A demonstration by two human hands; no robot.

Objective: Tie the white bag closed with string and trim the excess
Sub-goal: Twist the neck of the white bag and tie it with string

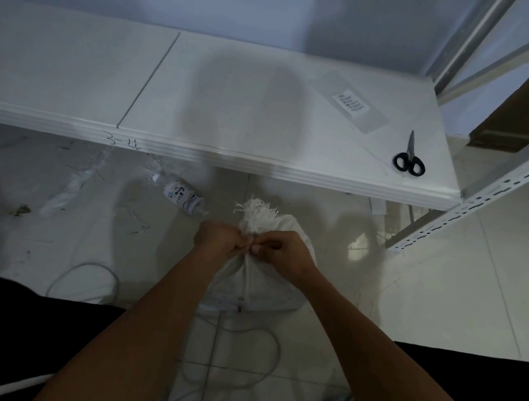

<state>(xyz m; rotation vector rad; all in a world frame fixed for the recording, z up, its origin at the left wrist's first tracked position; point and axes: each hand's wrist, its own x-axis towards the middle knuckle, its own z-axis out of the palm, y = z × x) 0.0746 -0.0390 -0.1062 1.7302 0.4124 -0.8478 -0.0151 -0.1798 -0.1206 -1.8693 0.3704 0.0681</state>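
Note:
A white bag (258, 286) stands on the tiled floor in front of me, its frayed top (259, 213) bunched above a gathered neck. My left hand (220, 238) and my right hand (282, 255) meet at that neck, both pinched closed on white string where it wraps the bag. A strand of string (245, 280) hangs down the bag's front. More white string (259, 369) loops over the floor below the bag. Black-handled scissors (410, 156) lie shut on the white table (228, 156) at its right end, away from both hands.
A plastic bottle (183, 198) lies on its side on the floor left of the bag. A clear sleeve with a label (351, 105) rests on the table. A metal shelf frame (500, 189) stands at the right. Another cord loop (84, 279) lies at the left.

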